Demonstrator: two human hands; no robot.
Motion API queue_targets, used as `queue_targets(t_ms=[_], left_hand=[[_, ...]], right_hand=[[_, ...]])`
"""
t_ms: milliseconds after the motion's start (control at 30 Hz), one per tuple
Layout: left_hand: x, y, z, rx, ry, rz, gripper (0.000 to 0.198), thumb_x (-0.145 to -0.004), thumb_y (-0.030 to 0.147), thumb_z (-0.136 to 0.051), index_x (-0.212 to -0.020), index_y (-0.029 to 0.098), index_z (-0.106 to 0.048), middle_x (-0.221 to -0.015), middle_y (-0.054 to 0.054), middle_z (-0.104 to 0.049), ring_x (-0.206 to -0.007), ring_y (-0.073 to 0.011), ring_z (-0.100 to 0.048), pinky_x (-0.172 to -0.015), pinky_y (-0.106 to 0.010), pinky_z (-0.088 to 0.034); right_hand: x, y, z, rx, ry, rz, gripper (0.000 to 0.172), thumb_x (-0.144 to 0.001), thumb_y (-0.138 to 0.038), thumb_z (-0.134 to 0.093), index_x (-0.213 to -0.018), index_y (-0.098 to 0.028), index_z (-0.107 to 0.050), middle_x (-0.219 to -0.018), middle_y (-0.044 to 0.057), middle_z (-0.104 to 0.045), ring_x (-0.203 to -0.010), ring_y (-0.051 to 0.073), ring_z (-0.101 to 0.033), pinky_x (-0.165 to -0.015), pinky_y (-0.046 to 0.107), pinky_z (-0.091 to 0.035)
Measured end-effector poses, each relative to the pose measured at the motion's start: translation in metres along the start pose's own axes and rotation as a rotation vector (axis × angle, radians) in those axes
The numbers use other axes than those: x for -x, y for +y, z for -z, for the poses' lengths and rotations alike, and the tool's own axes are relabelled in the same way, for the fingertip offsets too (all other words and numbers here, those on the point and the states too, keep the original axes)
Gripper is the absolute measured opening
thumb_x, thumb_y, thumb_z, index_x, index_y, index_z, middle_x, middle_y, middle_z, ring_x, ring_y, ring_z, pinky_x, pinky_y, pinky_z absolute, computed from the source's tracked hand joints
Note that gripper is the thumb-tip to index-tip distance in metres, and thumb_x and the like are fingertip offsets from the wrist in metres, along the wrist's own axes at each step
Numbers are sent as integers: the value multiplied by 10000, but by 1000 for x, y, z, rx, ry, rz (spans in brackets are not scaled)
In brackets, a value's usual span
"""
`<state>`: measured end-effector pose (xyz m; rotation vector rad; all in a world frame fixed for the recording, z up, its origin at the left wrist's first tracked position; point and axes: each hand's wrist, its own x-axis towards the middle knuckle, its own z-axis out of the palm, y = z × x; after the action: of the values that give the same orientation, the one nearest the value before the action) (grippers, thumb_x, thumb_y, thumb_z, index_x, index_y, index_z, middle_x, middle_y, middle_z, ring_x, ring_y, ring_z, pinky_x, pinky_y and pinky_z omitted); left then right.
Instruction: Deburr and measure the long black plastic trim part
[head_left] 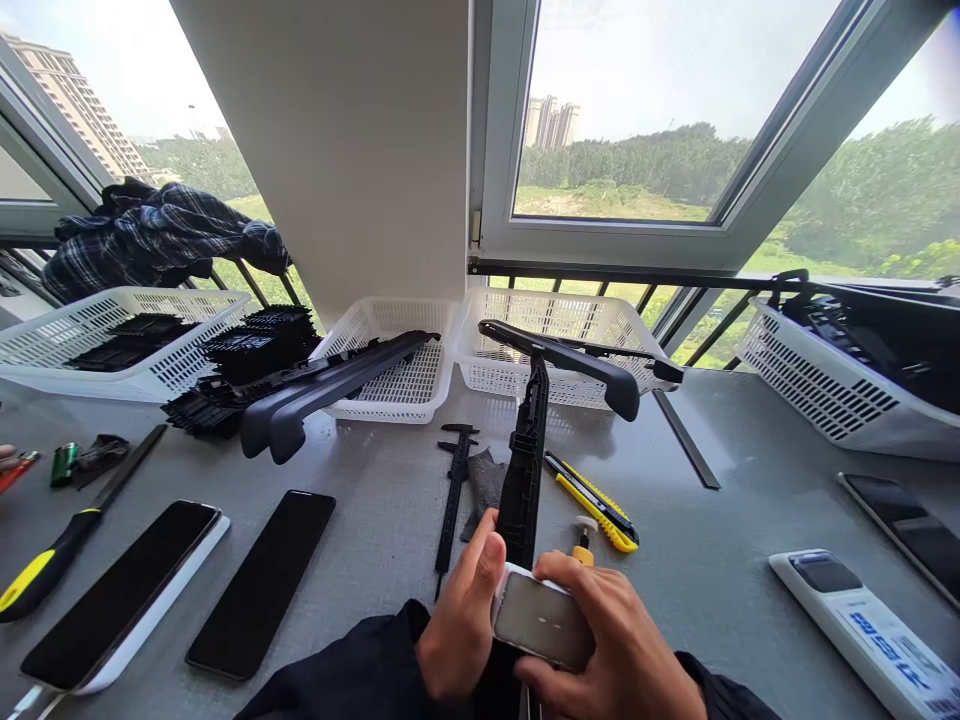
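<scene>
Both my hands meet at the bottom centre. My left hand is closed round the lower end of a long black plastic part that rises away from me. My right hand is closed on a small grey rectangular device with a white rim, pressed against the base of the black part. A black caliper and a dark cloth lie just left of the part. To its right are a yellow utility knife and a small yellow-tipped tool.
White baskets at the back hold long black wiper-like arms. Two dark phones and a yellow-handled screwdriver lie left. A white remote and a phone lie right. Another basket stands far right.
</scene>
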<state>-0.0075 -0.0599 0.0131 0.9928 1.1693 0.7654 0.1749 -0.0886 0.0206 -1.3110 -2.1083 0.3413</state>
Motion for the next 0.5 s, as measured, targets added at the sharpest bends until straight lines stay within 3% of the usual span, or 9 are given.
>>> queue_targets(t_ms=[100,267,500], left_hand=[[1,2,-2,15,32,14,1000,-939,817,-445,-1626,92,-403,-1745,-139,-300,-1657,-294,-134,-1352,-415,-66],[3,0,-2,26,-5,14,948,-941,790,-489,-1626,138,-421,-1731,-125,-351,-1652,-298,-160,-1351,-404,-63],[1,4,-4,100,28,-8,886,-936,766,-539,-1571,150,-511,-1722,-132,-373,-1647,-313,-180,-1347,-400,-92]], right_hand=[[-2,1,4,9,-49,10,479,-672,-297,-888,-1095,-245,-669,-1019,59,-838,-795,241,-801,-678,289,-596],[-5,1,10,0,-111,17,469,-639,-304,-909,-1064,-249,-718,-1009,65,-839,-765,237,-794,-657,285,-578],[-3,4,13,-55,-26,51,534,-652,-290,-923,-1125,-249,-680,-959,22,-838,-760,216,-798,-688,279,-578]])
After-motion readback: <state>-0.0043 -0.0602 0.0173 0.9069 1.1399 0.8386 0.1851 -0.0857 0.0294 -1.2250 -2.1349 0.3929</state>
